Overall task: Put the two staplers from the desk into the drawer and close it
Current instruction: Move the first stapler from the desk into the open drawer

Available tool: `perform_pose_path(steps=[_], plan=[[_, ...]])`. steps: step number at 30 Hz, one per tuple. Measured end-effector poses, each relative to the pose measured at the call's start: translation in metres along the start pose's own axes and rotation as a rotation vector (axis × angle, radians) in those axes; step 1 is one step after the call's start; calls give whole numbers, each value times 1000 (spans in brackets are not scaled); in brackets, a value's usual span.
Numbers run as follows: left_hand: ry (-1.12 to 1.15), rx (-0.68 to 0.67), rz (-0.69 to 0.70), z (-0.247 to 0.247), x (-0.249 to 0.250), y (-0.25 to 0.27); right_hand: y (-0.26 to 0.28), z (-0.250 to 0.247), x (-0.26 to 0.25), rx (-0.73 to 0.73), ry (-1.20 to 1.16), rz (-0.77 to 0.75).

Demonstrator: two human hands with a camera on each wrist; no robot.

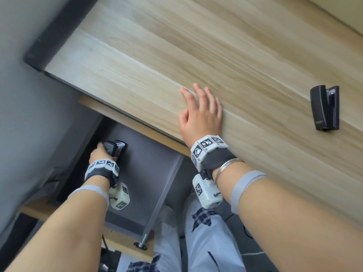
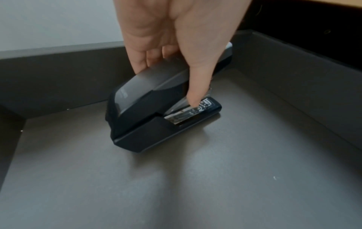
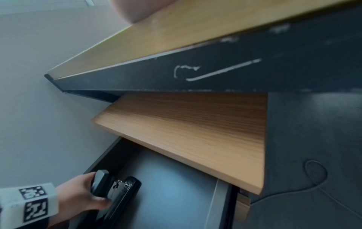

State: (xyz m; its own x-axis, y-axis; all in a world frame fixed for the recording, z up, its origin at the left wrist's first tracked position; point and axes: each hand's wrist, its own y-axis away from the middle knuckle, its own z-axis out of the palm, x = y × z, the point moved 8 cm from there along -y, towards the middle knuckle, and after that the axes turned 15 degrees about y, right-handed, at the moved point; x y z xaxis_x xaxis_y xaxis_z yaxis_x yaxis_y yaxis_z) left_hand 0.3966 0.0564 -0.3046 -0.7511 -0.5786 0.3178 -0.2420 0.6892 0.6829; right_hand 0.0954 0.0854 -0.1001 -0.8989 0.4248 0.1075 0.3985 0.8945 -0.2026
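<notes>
My left hand [image 1: 101,152] grips a black stapler [image 1: 115,147] low inside the open grey drawer [image 1: 155,167]. In the left wrist view that stapler [image 2: 149,111] rests with its base on the drawer floor [image 2: 176,178], fingers over its top and the thumb [image 2: 195,93] down its side. The right wrist view shows the same stapler [image 3: 117,190] held near the drawer's left wall. A second black stapler [image 1: 325,107] lies on the wooden desk [image 1: 196,55] at the right. My right hand [image 1: 200,112] rests flat on the desk edge, holding nothing.
A wooden panel [image 3: 195,131] juts out under the desk, above the drawer's back part. The drawer's metal side rail [image 1: 163,195] runs down its right side. My legs in light trousers [image 1: 206,242] are below the desk. A grey wall [image 1: 29,105] stands at the left.
</notes>
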Motion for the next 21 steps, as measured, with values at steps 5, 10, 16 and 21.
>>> perform_pose_path(steps=[5,10,16,21], plan=[[8,-22,-15,5,4,-3,0,-1,0,-18,-9,-2],[1,-51,12,-3,11,7,0,-1,1,-47,-28,1],[-62,-5,184,-43,45,34,-1,0,2,-113,-53,5],[-95,-34,308,-76,78,75,1,2,0,-303,-82,-64]])
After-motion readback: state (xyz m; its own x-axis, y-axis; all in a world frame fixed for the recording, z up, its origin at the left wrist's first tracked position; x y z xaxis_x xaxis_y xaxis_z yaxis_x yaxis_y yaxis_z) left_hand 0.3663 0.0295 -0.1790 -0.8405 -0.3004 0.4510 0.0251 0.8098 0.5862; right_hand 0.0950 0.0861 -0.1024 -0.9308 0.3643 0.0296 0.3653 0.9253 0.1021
